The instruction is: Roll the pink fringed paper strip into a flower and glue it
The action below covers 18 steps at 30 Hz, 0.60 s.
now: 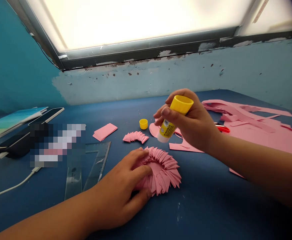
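Observation:
My right hand (pixel 188 116) is wrapped round a yellow glue stick (pixel 172 116), held tilted above the table with its white end pointing down. Below it lies a round pink paper rosette (pixel 164 171) made of many overlapping folded pieces around a flat centre. My left hand (pixel 128 180) rests on the rosette's left side with its fingers spread, covering that part. The yellow glue cap (pixel 143 124) stands on the table behind the rosette. Near it sits a small curved row of folded pink pieces (pixel 136 137).
A stack of pink paper rectangles (pixel 105 131) lies left of the cap. At left are a clear set square (pixel 96 166), a dark device (pixel 23 140) with white cables and some booklets (pixel 13 121). Pink paper scraps (pixel 256 130) and red-handled scissors (pixel 223 128) lie at right.

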Tool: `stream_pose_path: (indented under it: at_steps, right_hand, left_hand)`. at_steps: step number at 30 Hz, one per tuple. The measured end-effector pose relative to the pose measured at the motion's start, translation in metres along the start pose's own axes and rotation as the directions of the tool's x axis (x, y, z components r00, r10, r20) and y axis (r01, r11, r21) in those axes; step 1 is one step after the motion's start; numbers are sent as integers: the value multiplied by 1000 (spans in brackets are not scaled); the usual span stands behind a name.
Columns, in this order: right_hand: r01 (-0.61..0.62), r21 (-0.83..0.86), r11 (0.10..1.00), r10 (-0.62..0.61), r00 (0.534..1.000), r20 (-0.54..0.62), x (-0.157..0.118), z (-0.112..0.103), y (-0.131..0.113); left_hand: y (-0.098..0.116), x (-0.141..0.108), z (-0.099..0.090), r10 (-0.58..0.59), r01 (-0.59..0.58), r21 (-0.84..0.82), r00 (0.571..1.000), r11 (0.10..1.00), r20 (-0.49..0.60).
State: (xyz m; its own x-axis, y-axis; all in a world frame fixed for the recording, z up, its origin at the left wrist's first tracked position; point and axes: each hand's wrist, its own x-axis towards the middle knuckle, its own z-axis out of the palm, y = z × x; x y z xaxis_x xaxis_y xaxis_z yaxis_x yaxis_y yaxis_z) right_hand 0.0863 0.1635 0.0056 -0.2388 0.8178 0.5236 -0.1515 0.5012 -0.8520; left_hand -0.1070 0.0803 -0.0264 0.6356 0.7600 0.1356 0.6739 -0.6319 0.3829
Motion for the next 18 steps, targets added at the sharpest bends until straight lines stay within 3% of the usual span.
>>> stream_pose_path:
  at_steps: [9,18]
  right_hand:
    - [-143,150,978,133,988,73,-3,32,14]
    - [-152,94,984,137,980,147,-9,51,16]
  left_hand:
    - [1,-3,2,-90,90,-21,996,996,-8]
    - [-3,-4,3,-49,48,-18,998,999,-42]
